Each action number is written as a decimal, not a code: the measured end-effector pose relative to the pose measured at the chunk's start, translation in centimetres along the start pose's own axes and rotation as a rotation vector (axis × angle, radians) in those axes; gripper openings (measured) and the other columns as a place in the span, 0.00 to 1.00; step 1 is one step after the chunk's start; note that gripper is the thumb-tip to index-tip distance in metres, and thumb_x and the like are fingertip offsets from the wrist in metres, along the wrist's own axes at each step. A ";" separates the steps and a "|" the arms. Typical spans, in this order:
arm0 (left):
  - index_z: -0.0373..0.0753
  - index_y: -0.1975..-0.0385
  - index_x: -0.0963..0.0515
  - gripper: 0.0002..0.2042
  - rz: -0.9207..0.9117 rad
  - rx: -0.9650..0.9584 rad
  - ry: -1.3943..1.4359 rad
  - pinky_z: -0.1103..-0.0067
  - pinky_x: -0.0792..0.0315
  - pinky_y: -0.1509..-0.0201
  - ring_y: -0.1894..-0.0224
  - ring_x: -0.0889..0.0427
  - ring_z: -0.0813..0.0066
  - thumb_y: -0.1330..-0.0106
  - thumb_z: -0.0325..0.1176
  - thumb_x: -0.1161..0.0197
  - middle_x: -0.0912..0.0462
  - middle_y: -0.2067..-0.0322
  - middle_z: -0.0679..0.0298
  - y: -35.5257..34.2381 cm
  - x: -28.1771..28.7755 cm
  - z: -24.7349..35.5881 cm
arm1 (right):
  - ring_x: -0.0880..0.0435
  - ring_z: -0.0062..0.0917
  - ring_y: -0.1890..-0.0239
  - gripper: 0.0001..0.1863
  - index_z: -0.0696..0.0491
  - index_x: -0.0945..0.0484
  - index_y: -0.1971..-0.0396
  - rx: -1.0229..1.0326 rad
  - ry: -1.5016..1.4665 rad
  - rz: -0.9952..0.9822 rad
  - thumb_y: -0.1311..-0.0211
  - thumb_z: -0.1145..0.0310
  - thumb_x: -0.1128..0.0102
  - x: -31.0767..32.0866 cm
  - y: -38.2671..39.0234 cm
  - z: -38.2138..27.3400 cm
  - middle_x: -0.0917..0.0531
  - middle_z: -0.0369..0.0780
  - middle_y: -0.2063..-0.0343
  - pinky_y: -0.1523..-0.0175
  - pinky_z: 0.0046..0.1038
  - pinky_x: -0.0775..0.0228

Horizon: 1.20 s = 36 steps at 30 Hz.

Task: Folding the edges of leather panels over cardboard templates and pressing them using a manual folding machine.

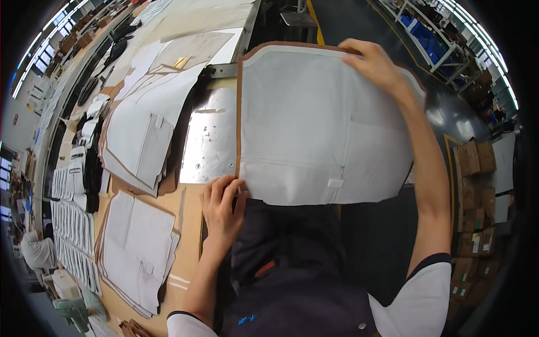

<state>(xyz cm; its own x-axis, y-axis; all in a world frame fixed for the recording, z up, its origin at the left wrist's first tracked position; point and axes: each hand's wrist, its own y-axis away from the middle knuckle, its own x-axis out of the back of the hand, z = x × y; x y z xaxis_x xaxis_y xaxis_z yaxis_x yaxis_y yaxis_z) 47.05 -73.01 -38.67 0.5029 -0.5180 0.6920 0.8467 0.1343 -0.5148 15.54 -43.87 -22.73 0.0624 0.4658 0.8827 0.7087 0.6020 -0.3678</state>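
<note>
A large panel (297, 106), pale grey on the side facing me, with a brown edge and seam lines, stands up in front of me. My right hand (375, 67) grips its far right edge, fingers curled over the rim. Near its lower left corner my left hand (223, 208) is closed on the edge, fingertips bent against it. A small white tab (336, 183) sits on a seam low on the panel. Left of it, a bare metal plate (210, 140) is set into the table. The panel's other side is hidden.
Stacks of similar pale panels, one farther off (140, 129) and one nearer (135, 247), lie on the tan table (188, 236). Rows of white strips (73, 230) are at the far left. Cardboard boxes (474, 196) and a shelf with blue bins (426, 39) stand right.
</note>
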 end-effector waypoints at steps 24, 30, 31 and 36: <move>0.30 0.43 0.22 0.17 -0.126 0.865 1.066 0.83 0.24 0.47 0.55 0.17 0.84 0.28 0.27 0.30 0.14 0.56 0.66 4.0 1.6 -1.1 | 0.20 0.40 0.46 0.18 0.57 0.20 0.47 -0.045 0.166 0.026 0.35 0.68 0.33 -6.2 17.3 -1.8 0.20 0.44 0.48 0.39 0.38 0.29; 0.29 0.43 0.22 0.17 0.020 0.736 0.949 0.85 0.24 0.50 0.55 0.17 0.83 0.27 0.28 0.32 0.14 0.56 0.66 0.6 2.0 -1.1 | 0.22 0.45 0.50 0.17 0.60 0.21 0.52 -0.068 0.177 -0.007 0.39 0.70 0.30 -6.0 19.7 -3.6 0.20 0.47 0.54 0.45 0.42 0.29; 0.29 0.44 0.22 0.15 0.049 0.712 0.931 0.85 0.24 0.54 0.58 0.17 0.83 0.27 0.27 0.33 0.14 0.59 0.65 -1.0 2.3 -0.8 | 0.22 0.46 0.52 0.17 0.61 0.21 0.54 -0.098 0.173 0.004 0.39 0.70 0.30 -6.3 21.0 -4.3 0.20 0.47 0.55 0.46 0.42 0.28; 0.32 0.46 0.20 0.14 -0.069 0.456 0.570 0.81 0.24 0.61 0.66 0.17 0.81 0.30 0.26 0.34 0.14 0.67 0.63 -9.4 1.7 -3.6 | 0.21 0.49 0.58 0.14 0.62 0.22 0.56 -0.188 0.164 -0.003 0.40 0.75 0.31 -6.3 25.2 -9.6 0.20 0.50 0.60 0.52 0.45 0.28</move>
<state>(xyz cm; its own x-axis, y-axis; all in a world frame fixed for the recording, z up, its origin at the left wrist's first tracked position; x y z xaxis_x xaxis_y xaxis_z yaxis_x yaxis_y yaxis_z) 39.31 -78.19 -34.51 0.3828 -0.8804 0.2799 0.9237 0.3597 -0.1318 39.71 -37.89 -34.76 0.1622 0.3437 0.9250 0.8264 0.4649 -0.3176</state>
